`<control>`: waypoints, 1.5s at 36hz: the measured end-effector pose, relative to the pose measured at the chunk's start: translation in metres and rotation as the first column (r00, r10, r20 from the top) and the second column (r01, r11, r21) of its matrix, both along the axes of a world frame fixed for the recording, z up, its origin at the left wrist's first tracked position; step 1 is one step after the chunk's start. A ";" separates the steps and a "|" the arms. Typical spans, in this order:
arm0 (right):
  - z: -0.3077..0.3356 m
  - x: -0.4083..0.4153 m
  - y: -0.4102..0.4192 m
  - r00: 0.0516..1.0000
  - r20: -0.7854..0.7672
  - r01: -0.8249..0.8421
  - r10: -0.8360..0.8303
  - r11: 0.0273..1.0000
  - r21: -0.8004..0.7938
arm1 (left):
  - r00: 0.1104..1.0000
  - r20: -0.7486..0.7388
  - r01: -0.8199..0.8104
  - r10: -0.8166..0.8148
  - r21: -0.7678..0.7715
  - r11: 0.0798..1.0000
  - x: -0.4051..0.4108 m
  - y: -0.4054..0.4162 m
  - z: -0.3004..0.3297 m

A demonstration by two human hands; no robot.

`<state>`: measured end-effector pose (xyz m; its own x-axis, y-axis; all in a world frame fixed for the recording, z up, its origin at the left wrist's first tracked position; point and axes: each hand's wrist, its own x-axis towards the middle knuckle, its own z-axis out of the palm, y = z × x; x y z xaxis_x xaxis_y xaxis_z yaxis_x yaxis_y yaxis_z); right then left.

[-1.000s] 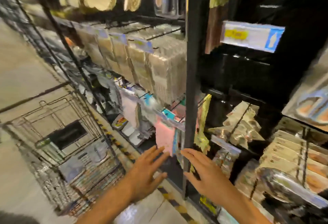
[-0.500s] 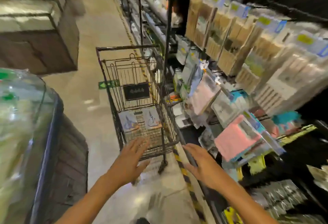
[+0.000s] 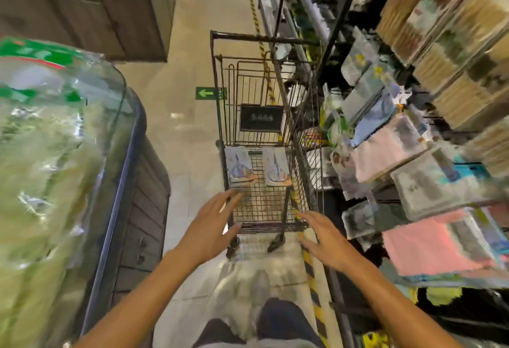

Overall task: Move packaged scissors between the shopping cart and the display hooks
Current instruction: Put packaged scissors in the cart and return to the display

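At my far left a glass-topped chest case with a dark blue rim (image 3: 121, 210) curves along the aisle, pale green bagged goods blurred under its lid. Beyond it lies the beige tiled floor (image 3: 190, 154), with a green arrow sign (image 3: 205, 93) showing near the cart.

My left hand (image 3: 212, 226) reaches out with fingers spread, its grip released and holding nothing, the fingertips just over the near left corner of the dark wire shopping cart (image 3: 220, 116). Inside the cart's basket two flat packaged scissors lie side by side against the far end: the left pack (image 3: 239, 165) and the right pack (image 3: 276, 166), each a pale card with scissors on it. A black placard (image 3: 261, 118) hangs on the cart's inner panel above them.

My right hand (image 3: 325, 240) is likewise spread and empty, hovering near the cart's near right corner, above a yellow-and-black striped floor line (image 3: 311, 267).

To my right the dark display rack (image 3: 341, 17) carries hanging packets, pink cloth packs (image 3: 429, 243) and tan boxed goods, all blurred.
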<state>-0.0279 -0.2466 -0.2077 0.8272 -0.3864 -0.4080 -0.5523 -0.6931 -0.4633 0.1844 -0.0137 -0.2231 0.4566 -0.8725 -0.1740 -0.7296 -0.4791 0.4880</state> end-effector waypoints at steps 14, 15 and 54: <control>-0.063 0.118 -0.120 0.997 -0.065 0.043 -0.039 0.997 0.057 | 0.999 -0.003 0.046 -0.046 0.073 0.996 0.074 -0.140 -0.038; -0.070 0.127 -0.130 0.996 -0.076 0.048 -0.043 0.997 0.068 | 0.999 -0.018 0.043 -0.042 0.081 0.996 0.080 -0.150 -0.042; -0.431 0.269 -0.278 0.867 -0.157 0.494 -0.473 0.855 0.159 | 0.964 -0.206 -0.102 0.168 0.297 0.949 0.196 -0.306 -0.331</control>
<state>0.2414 -0.5244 -0.6385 0.5022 -0.6331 -0.5890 -0.8489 -0.2315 -0.4751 0.3807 -0.3194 -0.5536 0.4863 -0.7055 -0.5155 -0.5349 -0.7069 0.4629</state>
